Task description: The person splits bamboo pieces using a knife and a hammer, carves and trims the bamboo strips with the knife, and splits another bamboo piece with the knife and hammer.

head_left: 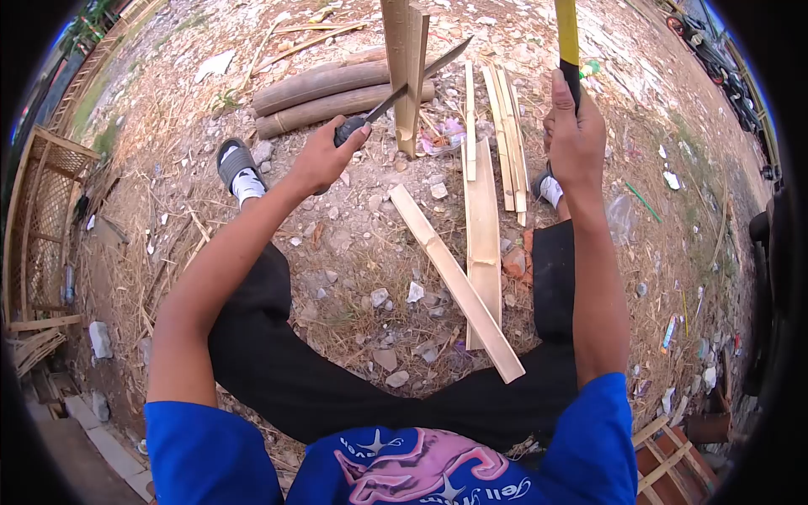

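The left hand (pixel 326 156) grips the dark handle of a knife (pixel 386 104), its long, narrow metal blade crossing an upright, pale bamboo piece (pixel 404 50) standing between the feet. The right hand (pixel 578 139) is wrapped around a straight yellow-and-black handle (pixel 568 34) whose upper end is out of view. Smooth, flat strips (pixel 454 282) with ridged joints overlap nearby; rounded brown poles (pixel 324 88) lie behind on gritty, stony ground (pixel 353 219).
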Action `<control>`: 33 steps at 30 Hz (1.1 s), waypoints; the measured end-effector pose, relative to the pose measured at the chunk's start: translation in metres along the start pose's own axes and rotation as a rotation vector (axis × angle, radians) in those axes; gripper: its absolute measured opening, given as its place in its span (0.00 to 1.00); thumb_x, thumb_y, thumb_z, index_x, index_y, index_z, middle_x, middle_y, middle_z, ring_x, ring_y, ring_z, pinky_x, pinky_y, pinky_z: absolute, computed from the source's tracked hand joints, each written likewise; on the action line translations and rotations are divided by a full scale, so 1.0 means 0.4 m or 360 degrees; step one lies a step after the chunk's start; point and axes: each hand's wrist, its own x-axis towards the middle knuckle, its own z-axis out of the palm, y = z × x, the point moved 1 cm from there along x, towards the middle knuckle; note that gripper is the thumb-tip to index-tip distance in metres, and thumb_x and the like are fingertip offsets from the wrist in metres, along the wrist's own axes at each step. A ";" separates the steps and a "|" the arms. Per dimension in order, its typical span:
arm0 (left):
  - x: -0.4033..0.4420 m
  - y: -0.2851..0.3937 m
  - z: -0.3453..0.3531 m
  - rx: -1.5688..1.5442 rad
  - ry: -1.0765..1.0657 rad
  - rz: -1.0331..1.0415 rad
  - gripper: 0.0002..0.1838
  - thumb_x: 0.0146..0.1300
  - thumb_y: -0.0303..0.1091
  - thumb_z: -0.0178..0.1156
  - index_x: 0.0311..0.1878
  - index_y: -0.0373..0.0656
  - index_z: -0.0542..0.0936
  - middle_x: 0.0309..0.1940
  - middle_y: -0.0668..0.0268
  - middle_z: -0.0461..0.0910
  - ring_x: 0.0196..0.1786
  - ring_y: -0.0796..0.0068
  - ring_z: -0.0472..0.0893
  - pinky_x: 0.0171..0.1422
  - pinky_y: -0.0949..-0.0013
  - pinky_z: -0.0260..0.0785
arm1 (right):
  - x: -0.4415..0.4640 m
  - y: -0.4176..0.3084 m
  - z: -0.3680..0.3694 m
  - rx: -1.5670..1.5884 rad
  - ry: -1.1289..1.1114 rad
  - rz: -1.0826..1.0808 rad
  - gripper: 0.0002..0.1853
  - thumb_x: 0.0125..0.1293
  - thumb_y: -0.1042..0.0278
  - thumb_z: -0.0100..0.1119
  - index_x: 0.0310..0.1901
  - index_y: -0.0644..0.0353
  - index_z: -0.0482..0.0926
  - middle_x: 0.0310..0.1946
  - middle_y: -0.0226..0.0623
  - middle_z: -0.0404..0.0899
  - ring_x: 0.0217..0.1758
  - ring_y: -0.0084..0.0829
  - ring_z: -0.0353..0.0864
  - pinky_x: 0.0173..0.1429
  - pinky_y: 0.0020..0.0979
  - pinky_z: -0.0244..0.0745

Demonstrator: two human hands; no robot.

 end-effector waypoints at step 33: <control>-0.019 -0.054 0.035 -0.0052 0.0040 -0.0119 0.33 0.66 0.63 0.54 0.45 0.36 0.78 0.27 0.54 0.79 0.34 0.59 0.80 0.43 0.58 0.70 | -0.061 0.250 0.196 -0.0908 -0.0561 0.0259 0.26 0.74 0.46 0.47 0.39 0.68 0.77 0.30 0.61 0.79 0.40 0.59 0.80 0.46 0.51 0.71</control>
